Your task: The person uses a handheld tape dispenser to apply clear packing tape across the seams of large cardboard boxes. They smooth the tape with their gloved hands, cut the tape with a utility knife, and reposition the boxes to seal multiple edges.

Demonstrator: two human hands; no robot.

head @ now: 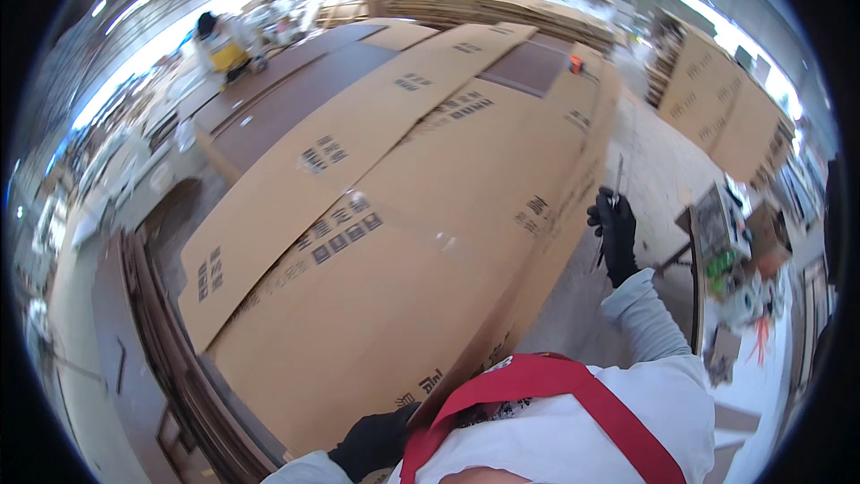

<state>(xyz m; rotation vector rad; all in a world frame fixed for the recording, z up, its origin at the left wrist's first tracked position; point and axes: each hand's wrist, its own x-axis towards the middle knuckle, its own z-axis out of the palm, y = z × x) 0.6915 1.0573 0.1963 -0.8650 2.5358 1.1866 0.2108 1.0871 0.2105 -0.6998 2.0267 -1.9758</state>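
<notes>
Large printed cardboard sheets (430, 195) lie over dark brown panels (302, 87) in front of me. At the near edge of the cardboard is my left hand (376, 440) in a black glove; its fingers are partly hidden by the edge and the red apron (510, 383), so its grip cannot be told. Off the right side of the cardboard, my right hand (616, 228), also black-gloved, is closed around a thin metal tool, probably a knife, whose narrow end (619, 171) points away from me. An orange tape dispenser or similar small item (576, 64) rests on the cardboard's far right corner.
A side table (697, 282) on the right stands near an open cardboard box (769, 235) and a green bottle (722, 262). Brown boards (144, 323) stand at the left. Flat cardboard is stacked (497, 7) behind; wrapped stacks (725, 101) are far right. Another person (225, 47) is far left.
</notes>
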